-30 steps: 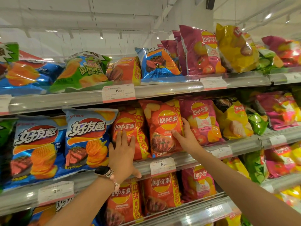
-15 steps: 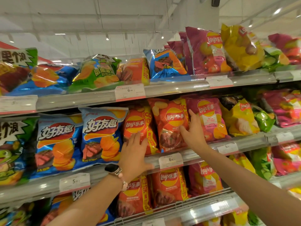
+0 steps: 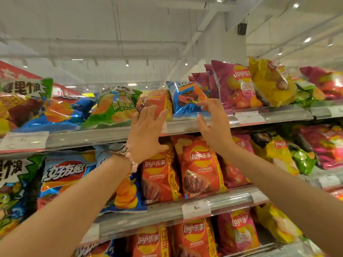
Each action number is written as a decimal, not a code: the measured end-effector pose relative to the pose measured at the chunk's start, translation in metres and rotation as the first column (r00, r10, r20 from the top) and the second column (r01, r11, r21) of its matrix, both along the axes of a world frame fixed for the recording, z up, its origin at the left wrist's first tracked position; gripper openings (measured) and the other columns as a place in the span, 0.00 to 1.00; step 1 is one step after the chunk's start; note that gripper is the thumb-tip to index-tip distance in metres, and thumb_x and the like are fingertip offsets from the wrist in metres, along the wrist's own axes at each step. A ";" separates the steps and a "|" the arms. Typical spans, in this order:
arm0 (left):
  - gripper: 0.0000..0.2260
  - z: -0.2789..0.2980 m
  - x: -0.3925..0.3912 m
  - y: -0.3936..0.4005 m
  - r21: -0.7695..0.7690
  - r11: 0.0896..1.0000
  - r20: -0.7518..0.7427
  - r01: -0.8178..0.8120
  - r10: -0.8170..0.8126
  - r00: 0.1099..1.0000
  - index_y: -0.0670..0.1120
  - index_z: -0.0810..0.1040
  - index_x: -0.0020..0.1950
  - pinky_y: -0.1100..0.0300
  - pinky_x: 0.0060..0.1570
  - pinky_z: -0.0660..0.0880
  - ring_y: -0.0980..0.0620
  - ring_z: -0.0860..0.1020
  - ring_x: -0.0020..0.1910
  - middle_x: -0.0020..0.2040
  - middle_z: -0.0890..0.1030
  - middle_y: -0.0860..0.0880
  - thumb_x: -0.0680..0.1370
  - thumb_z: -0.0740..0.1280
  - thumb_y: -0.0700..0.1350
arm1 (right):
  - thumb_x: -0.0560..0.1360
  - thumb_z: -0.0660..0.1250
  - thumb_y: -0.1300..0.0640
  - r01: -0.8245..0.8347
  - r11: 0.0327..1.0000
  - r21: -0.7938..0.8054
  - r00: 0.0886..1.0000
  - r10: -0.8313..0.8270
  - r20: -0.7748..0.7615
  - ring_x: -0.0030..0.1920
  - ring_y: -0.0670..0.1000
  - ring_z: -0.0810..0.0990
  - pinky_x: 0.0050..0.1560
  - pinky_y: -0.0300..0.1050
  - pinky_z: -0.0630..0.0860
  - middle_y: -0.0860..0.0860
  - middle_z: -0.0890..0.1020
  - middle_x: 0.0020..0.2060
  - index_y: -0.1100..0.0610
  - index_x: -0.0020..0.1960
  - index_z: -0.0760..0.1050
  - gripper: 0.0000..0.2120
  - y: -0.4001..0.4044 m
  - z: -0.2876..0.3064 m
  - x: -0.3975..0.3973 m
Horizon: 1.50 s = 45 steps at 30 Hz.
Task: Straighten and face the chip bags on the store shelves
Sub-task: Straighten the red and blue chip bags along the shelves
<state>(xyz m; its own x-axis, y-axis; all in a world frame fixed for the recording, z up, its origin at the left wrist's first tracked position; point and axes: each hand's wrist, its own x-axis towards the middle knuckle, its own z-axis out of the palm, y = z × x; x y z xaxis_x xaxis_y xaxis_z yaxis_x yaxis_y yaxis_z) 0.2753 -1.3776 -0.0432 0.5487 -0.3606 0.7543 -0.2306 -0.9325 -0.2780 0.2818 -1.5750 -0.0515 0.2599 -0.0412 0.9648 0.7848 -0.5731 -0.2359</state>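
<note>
Three shelves showed, each with a grey front rail carrying price tags. On the top shelf (image 3: 204, 125) the bags lay leaning back: a blue bag (image 3: 61, 115) at the left, then a green bag (image 3: 113, 108), a red bag (image 3: 157, 101), a small blue bag (image 3: 185, 99), a purple bag (image 3: 233, 86) and a yellow bag (image 3: 269, 82). On the middle shelf (image 3: 167, 210) stood a large blue bag (image 3: 65, 175), two red bags (image 3: 200, 164) side by side, and farther right a yellow bag and a pink bag (image 3: 324, 145). The bottom shelf (image 3: 259, 249) held more red bags (image 3: 193, 236) and a purple one (image 3: 237, 229).
</note>
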 end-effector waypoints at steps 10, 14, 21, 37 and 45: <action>0.32 -0.006 0.035 0.005 -0.079 0.988 0.130 -0.134 0.144 0.981 0.53 0.65 0.68 0.47 0.61 0.63 0.45 0.71 0.59 0.59 0.74 0.49 0.68 0.66 0.64 | 0.62 0.73 0.33 0.196 0.975 -0.102 0.811 -0.220 -0.543 0.68 0.58 0.68 0.65 0.56 0.70 0.57 0.65 0.70 0.52 0.75 0.51 0.52 -0.002 0.074 0.059; 0.29 -0.007 0.037 0.005 -0.087 0.990 0.148 -0.113 0.125 0.981 0.54 0.66 0.66 0.48 0.60 0.62 0.46 0.71 0.58 0.58 0.74 0.50 0.68 0.65 0.63 | 0.61 0.73 0.32 0.218 0.958 -0.184 0.751 -0.286 -0.595 0.65 0.59 0.72 0.63 0.59 0.72 0.54 0.71 0.68 0.51 0.75 0.49 0.54 -0.003 0.073 0.071; 0.29 -0.007 0.037 0.004 -0.105 0.989 0.170 -0.100 0.117 0.978 0.53 0.68 0.65 0.47 0.59 0.62 0.45 0.72 0.56 0.56 0.75 0.50 0.69 0.61 0.66 | 0.62 0.76 0.40 0.228 0.972 -0.050 0.792 -0.215 -0.571 0.59 0.57 0.75 0.59 0.57 0.73 0.51 0.76 0.60 0.53 0.67 0.64 0.40 -0.003 0.070 0.081; 0.25 0.031 0.006 0.030 -0.341 0.932 0.068 0.120 -0.103 0.992 0.50 0.69 0.67 0.48 0.64 0.61 0.46 0.68 0.65 0.64 0.71 0.47 0.76 0.59 0.63 | 0.62 0.79 0.52 -0.144 0.953 0.268 0.881 0.247 -0.403 0.45 0.43 0.74 0.45 0.35 0.68 0.40 0.74 0.43 0.52 0.56 0.69 0.28 -0.005 0.082 0.069; 0.45 0.067 0.031 0.080 -0.555 0.770 -0.304 -0.315 0.164 0.938 0.59 0.52 0.77 0.34 0.68 0.60 0.34 0.52 0.74 0.77 0.50 0.40 0.67 0.69 0.69 | 0.63 0.79 0.53 -0.221 0.931 0.291 0.901 0.309 -0.305 0.44 0.39 0.75 0.40 0.30 0.68 0.44 0.77 0.46 0.56 0.60 0.71 0.30 0.007 0.081 0.062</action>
